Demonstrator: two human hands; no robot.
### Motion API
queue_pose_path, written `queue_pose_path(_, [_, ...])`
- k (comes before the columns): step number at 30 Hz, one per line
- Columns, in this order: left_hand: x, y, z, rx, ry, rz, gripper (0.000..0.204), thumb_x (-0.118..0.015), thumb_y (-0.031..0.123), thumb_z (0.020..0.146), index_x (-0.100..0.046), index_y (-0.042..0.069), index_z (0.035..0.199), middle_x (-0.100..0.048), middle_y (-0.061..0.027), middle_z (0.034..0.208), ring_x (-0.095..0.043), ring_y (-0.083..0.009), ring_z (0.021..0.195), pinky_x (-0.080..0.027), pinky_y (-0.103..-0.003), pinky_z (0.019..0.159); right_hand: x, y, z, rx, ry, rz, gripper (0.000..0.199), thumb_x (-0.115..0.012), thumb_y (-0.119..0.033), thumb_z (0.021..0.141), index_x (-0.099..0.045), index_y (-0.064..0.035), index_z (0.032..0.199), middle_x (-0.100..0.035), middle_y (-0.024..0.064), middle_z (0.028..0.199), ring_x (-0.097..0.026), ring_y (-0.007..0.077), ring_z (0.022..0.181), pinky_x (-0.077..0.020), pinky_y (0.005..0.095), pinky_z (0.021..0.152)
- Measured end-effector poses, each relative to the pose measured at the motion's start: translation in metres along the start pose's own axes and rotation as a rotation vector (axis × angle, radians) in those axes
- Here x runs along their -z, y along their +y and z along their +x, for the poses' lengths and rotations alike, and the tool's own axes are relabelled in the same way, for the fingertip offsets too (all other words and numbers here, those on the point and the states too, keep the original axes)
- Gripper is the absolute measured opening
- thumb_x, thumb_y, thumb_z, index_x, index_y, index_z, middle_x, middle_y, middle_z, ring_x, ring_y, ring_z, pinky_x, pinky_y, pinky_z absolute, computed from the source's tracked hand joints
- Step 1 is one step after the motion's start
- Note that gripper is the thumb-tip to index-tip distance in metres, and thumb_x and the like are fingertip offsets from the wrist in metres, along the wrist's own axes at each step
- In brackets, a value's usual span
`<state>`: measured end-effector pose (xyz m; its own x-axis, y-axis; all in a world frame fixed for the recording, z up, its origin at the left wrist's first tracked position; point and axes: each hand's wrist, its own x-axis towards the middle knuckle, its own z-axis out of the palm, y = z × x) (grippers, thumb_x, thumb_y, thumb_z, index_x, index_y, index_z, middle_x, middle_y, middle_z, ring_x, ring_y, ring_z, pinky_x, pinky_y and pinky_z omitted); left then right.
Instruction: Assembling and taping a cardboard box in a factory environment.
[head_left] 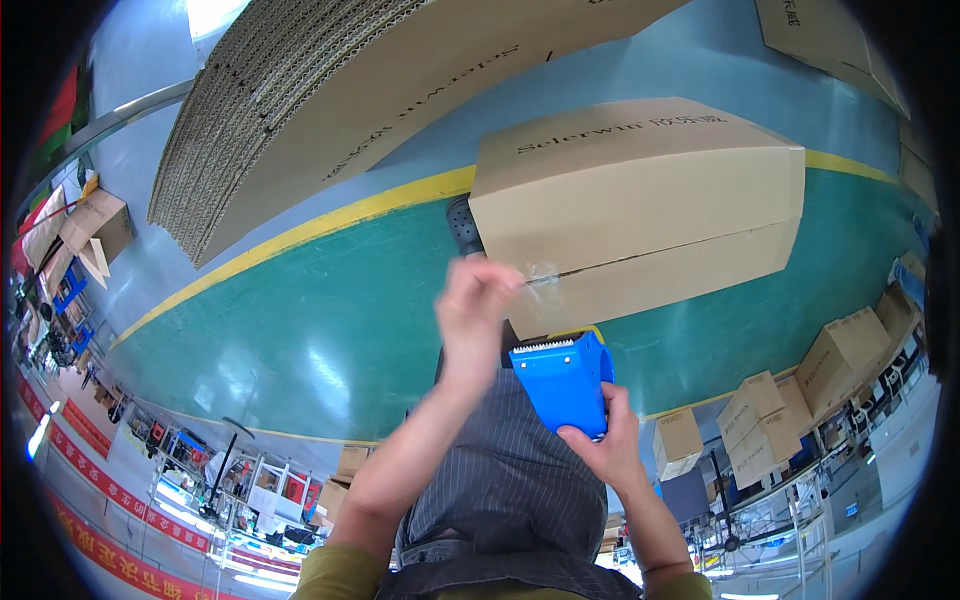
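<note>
Covering most of the frame is a shiny green floor (330,310), with a yellow stripe (330,221) curving across it and blue-grey flooring above. Big stack of flattened cardboard (400,100) up in the upper left, edges facing out. Right of center there's a long brown carton (640,205) on the floor, with a dark seam running along it. Lower middle is dark pinstriped clothing (500,450), and a bunch of smaller boxes (770,430) sits over at the lower right.

Now the grip: a blue tape dispenser (558,385), toothed edge facing up, is just below the carton near the center. The right hand (612,440) has it firmly, thumb on the lower body and fingers around the right side. Left hand (470,300) is motion-blurred, fingers curled in, tips at the bit of clear tape (543,282) on the carton's left end by the seam. Honestly can't tell if they're pinching it or just touching.
</note>
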<state>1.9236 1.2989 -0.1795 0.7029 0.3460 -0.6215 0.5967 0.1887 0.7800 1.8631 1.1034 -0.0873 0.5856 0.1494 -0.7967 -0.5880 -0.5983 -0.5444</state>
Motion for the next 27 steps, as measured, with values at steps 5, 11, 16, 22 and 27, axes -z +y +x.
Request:
queue_pose_path(5, [0.023, -0.011, 0.094, -0.022, 0.131, 0.13, 0.01, -0.068, 0.012, 0.082, -0.064, 0.004, 0.087, -0.058, -0.0027, 0.087, -0.053, -0.011, 0.078, -0.043, -0.024, 0.071, -0.026, -0.006, 0.02, -0.1, 0.016, 0.227, 0.059, -0.076, -0.029, 0.073, -0.045, 0.0039, 0.111, -0.062, 0.0188, 0.092, -0.063, 0.0278, 0.081, -0.0497, 0.0366, 0.071])
queue_pose_path(11, [0.027, -0.011, 0.162, 0.132, 0.017, 0.109, 0.021, -0.072, 0.016, 0.078, -0.062, 0.003, 0.092, -0.058, -0.0039, 0.091, -0.054, -0.0127, 0.083, -0.042, -0.028, 0.076, -0.048, -0.05, 0.083, -0.121, 0.123, 0.318, 0.05, -0.07, -0.029, 0.079, -0.048, 0.0048, 0.108, -0.063, 0.0173, 0.09, -0.063, 0.0217, 0.079, -0.051, 0.0335, 0.069])
queue_pose_path(16, [0.032, -0.03, 0.175, 0.207, -0.167, 0.218, 0.038, -0.075, 0.022, 0.077, -0.057, 0.007, 0.107, -0.058, -0.0042, 0.093, -0.053, -0.0129, 0.091, -0.04, -0.028, 0.081, -0.052, -0.063, 0.09, -0.151, 0.144, 0.294, 0.05, -0.069, -0.031, 0.081, -0.048, 0.0055, 0.108, -0.064, 0.0171, 0.091, -0.064, 0.0209, 0.079, -0.0513, 0.0321, 0.068])
queue_pose_path(22, [0.027, -0.041, 0.179, 0.199, -0.184, 0.208, 0.039, -0.076, 0.021, 0.076, -0.057, 0.007, 0.107, -0.058, -0.0051, 0.093, -0.053, -0.014, 0.091, -0.041, -0.028, 0.082, -0.051, -0.071, 0.092, -0.186, 0.138, 0.296, 0.05, -0.068, -0.032, 0.082, -0.048, 0.0059, 0.109, -0.064, 0.0176, 0.09, -0.064, 0.0208, 0.078, -0.0514, 0.0321, 0.068])
queue_pose_path(27, [0.025, -0.052, 0.179, 0.209, -0.197, 0.239, 0.04, -0.077, 0.023, 0.075, -0.057, 0.007, 0.105, -0.058, -0.0052, 0.093, -0.053, -0.0145, 0.091, -0.041, -0.029, 0.082, -0.05, -0.076, 0.094, -0.207, 0.15, 0.306, 0.05, -0.068, -0.032, 0.083, -0.048, 0.0061, 0.108, -0.064, 0.0179, 0.089, -0.064, 0.0208, 0.077, -0.0515, 0.0322, 0.068])
